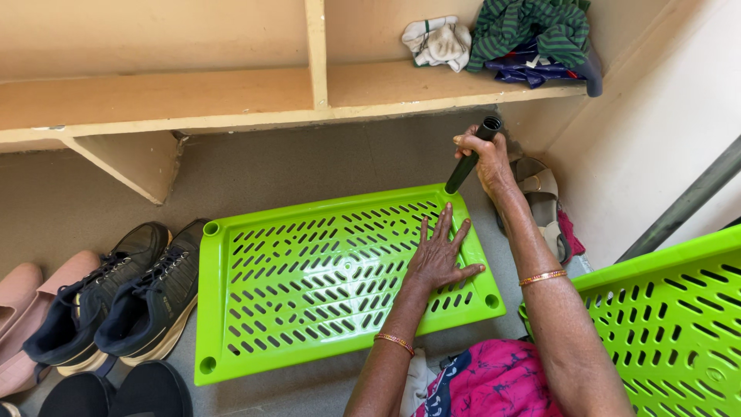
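Floor (309, 154): grey, carrying a green slotted tray (309, 278), dark sneakers (123, 293), pink shoes (31, 301) and sandals (540, 193).
Shelf (193, 96): cream wood, bearing a white cloth (438, 42) and striped clothes (532, 35).

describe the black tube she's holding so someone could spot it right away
Start at the green slotted shelf lying flat on the floor under the wooden ledge. At its far right corner, the right hand grips a short black tube, tilted, with its lower end at the corner socket. It is the only dark, round piece touching the shelf; the left hand lies flat on the slots.
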